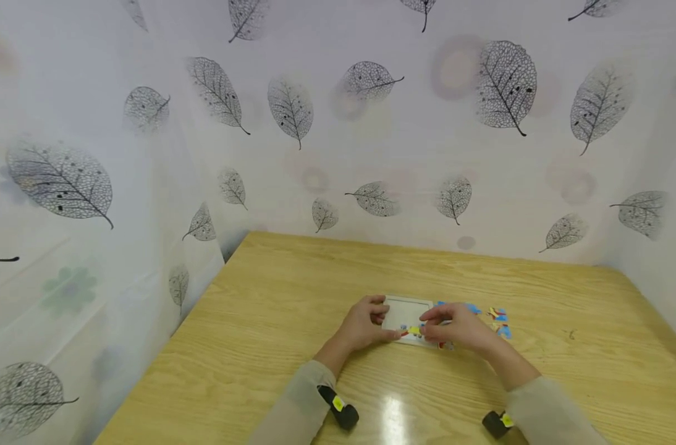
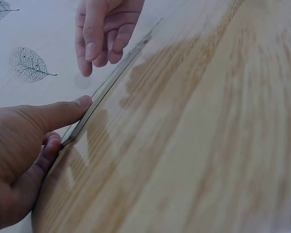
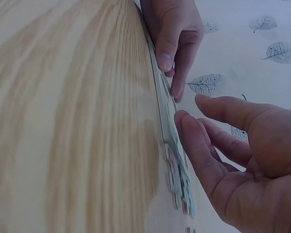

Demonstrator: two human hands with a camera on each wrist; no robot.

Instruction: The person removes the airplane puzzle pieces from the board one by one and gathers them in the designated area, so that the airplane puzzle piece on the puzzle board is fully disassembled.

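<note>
A white, shallow puzzle tray [image 1: 400,307] lies on the table, with a few colourful puzzle pieces [image 1: 413,330] along its near side. My left hand [image 1: 366,324] holds the tray at its left side, thumb on the near rim and fingers at the left edge. In the left wrist view, that thumb [image 2: 70,110] presses on the tray rim [image 2: 104,92]. Over the tray's right part hovers my right hand [image 1: 463,330], its thumb and fingertips apart. No piece shows between them in the right wrist view. Its palm hides part of the tray and pieces.
Loose puzzle pieces [image 1: 499,314] in blue, yellow and red lie right of the tray, some partly behind the right hand. The wooden table [image 1: 271,290] meets a leaf-patterned curtain [image 1: 327,154] at the back and sides. Black camera straps [image 1: 340,411] sit at both wrists.
</note>
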